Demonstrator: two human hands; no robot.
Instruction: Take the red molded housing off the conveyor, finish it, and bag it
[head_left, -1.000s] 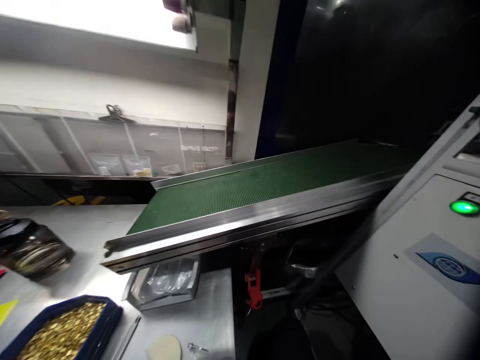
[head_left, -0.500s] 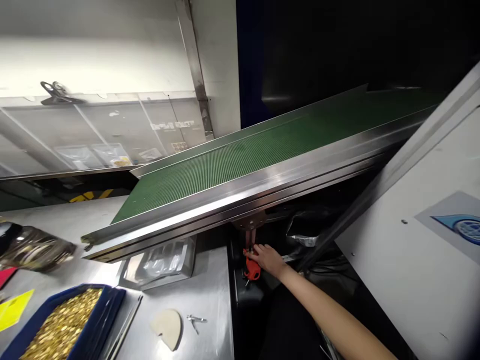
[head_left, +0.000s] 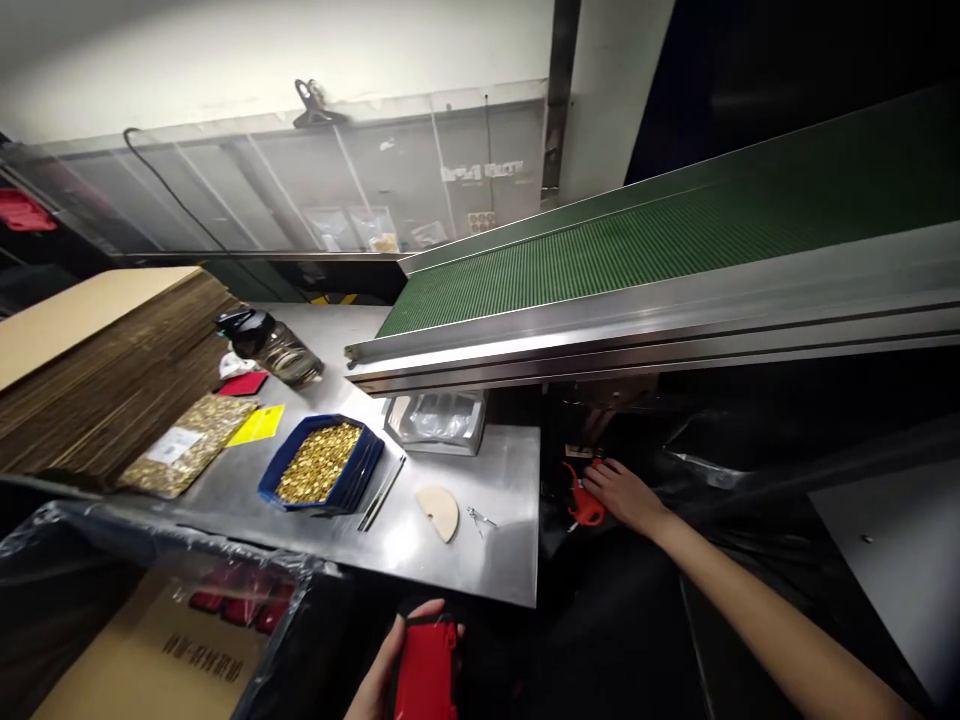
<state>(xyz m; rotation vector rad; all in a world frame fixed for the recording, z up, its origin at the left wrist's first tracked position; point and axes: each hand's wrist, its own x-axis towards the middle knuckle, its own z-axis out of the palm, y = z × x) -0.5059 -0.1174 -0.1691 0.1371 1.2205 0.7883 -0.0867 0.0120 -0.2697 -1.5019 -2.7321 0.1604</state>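
Left grip [head_left: 382, 668] has come into view, clasping a red plastic case [head_left: 426, 672] before the surface [head_left: 511, 490]; right grip [head_left: 624, 494] is at an orange air gun [head_left: 587, 506] beneath the green conveyor [head_left: 570, 255], closure impossible to tell. Wrapping fully around the gun should steady it.

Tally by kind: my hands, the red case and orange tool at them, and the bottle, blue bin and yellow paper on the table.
Hands: 2, left hand and right hand
Red case: 1
Orange tool: 1
Bottle: 1
Blue bin: 1
Yellow paper: 1
Total: 7
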